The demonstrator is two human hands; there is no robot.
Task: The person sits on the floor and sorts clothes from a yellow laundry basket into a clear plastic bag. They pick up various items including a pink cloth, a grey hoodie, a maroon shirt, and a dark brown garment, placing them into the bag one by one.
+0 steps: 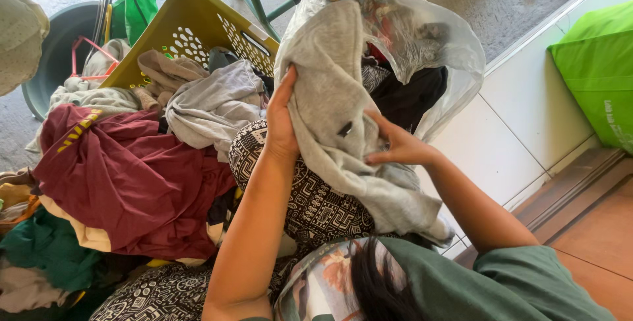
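Clothes heap [132, 176] crowds my left, yellow basket [191, 31] and plastic bag [428, 44] block ahead, white tiles [514, 130] open rightward

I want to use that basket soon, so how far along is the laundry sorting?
Early on. Nothing looks folded. Both the left hand and right hand hold a grey garment above a clear plastic bag. Left: a heaped pile with a maroon garment, and the yellow basket holds clothes.

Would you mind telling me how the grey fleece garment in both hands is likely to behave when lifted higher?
The grey fleece garment will probably flop: it already sags in folds between the left hand and right hand. It looks fairly light, as loose finger grips carry it. Its trailing lower end may drag over the black-and-white patterned cloth beneath it.
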